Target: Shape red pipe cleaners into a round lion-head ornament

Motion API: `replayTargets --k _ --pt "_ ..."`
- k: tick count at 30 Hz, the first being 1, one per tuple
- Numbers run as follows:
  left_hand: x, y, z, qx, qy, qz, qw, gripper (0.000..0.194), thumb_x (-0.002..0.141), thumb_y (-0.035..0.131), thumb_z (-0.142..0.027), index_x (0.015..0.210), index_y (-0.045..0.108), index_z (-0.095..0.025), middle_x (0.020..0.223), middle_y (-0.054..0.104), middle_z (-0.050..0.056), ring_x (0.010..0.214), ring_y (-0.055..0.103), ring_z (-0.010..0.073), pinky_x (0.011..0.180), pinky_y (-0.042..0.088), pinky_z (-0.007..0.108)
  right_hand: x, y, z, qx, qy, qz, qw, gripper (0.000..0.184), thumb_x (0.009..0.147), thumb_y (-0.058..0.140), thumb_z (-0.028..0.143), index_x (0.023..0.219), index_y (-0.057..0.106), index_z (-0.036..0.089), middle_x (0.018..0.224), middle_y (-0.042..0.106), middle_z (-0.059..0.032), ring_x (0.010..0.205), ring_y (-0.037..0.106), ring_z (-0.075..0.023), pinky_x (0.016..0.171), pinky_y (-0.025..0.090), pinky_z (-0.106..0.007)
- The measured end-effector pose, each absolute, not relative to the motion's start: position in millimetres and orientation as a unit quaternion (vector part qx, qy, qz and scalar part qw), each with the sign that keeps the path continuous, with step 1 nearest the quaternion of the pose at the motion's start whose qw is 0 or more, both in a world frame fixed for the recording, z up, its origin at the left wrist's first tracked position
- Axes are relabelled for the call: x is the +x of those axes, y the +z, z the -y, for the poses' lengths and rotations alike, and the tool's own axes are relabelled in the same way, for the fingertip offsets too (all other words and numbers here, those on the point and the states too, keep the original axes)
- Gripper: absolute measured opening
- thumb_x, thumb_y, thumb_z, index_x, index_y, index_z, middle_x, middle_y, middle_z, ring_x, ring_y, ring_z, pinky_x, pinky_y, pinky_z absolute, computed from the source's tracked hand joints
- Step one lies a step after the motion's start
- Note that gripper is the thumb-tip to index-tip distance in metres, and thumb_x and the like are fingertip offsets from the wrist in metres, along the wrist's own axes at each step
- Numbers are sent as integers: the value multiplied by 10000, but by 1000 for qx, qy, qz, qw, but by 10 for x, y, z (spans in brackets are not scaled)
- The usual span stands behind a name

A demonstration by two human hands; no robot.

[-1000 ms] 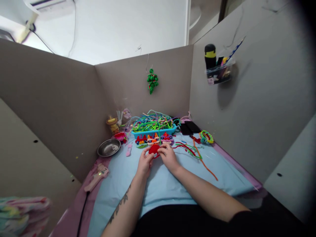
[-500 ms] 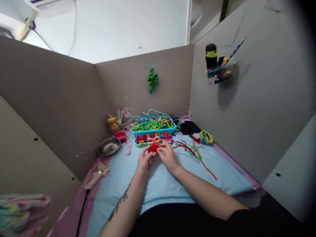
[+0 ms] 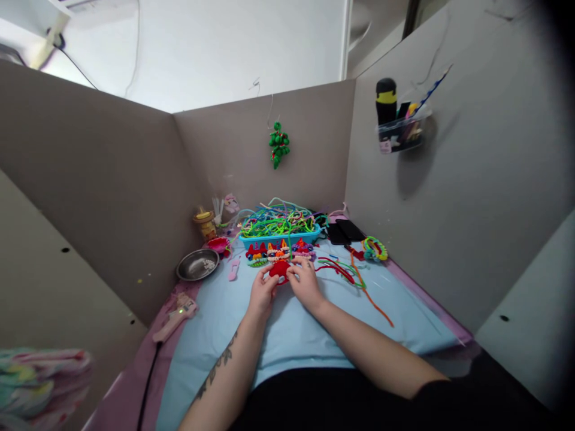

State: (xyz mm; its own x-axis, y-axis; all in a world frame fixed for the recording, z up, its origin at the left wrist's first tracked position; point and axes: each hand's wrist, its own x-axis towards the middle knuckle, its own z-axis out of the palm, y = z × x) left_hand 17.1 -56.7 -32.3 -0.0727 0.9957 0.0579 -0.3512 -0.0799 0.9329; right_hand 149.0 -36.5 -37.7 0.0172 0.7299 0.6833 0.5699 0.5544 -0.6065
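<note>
A small, rounded red fuzzy piece (image 3: 279, 269), apparently of pipe cleaner, is held up between both hands above the table. My left hand (image 3: 262, 290) pinches its left side between thumb and fingers. My right hand (image 3: 306, 283) is closed at its right edge, fingertips pressed together on the red material. A thin red strand shows under the piece. Just beyond my hands stand several colourful pipe-cleaner figures (image 3: 278, 250) in a row. Loose red pipe cleaners (image 3: 335, 267) lie right of my right hand, along with green ones and an orange pipe cleaner (image 3: 378, 307).
Behind the figures is a blue basket (image 3: 278, 240) heaped with pipe cleaners. A metal bowl (image 3: 197, 266) with small white bits, a pink clip (image 3: 233, 270) and a corded pink glue gun (image 3: 175, 320) lie left. Black phone-like slabs (image 3: 345, 231) rest at back right. Grey partitions (image 3: 269, 161) enclose the table.
The view has shifted very slightly. Both hands keep nearly the same grip on the red piece, which now shows a little more of its face.
</note>
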Motion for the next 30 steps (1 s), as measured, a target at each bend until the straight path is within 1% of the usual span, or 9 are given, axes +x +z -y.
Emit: replayTargets --k 4,7,11,15,22,26,30 --pt "172 -314 555 406 636 -413 509 470 622 723 -306 1021 517 -171 548 531 -71 353 338 21 370 228 153 1482 -343 395 -463 65 680 565 102 757 559 184 800 649 203 966 547 -80 989 478 -238 890 378 -406" --pt "178 -299 563 419 652 -421 472 453 641 705 -315 1025 507 -177 643 595 -32 392 397 36 391 284 159 1475 -310 442 -462 65 683 563 70 752 564 176 769 627 199 912 543 -70 950 490 -229 868 388 -384" --pt "214 -269 619 463 657 -434 407 420 687 668 -325 1049 508 -186 692 606 -9 469 485 79 416 355 177 1442 -308 485 -456 112 699 539 75 785 559 222 743 618 201 801 547 -44 830 517 -200 782 419 -334" --pt "263 -249 681 510 646 -438 363 361 729 628 -309 1050 510 -194 723 605 5 516 518 102 440 393 192 1418 -323 484 -465 143 692 533 105 783 575 271 714 603 197 762 546 -32 779 521 -187 725 428 -306" --pt "286 -257 699 528 638 -443 343 308 733 625 -285 1018 547 -196 741 599 14 557 530 117 480 398 201 1432 -304 481 -477 148 684 532 156 792 534 253 652 573 198 726 542 -27 744 528 -178 689 427 -290" --pt "290 -243 709 528 638 -445 340 295 724 632 -274 1003 570 -198 697 579 2 550 512 117 501 396 205 1434 -303 482 -479 151 683 530 157 786 532 246 639 564 199 714 536 -23 731 527 -175 672 424 -282" --pt "301 -233 714 519 643 -443 347 301 704 646 -260 991 581 -199 796 619 32 638 560 141 561 430 223 1438 -306 479 -473 143 684 537 163 783 499 206 633 561 200 706 532 -22 723 525 -171 668 419 -277"
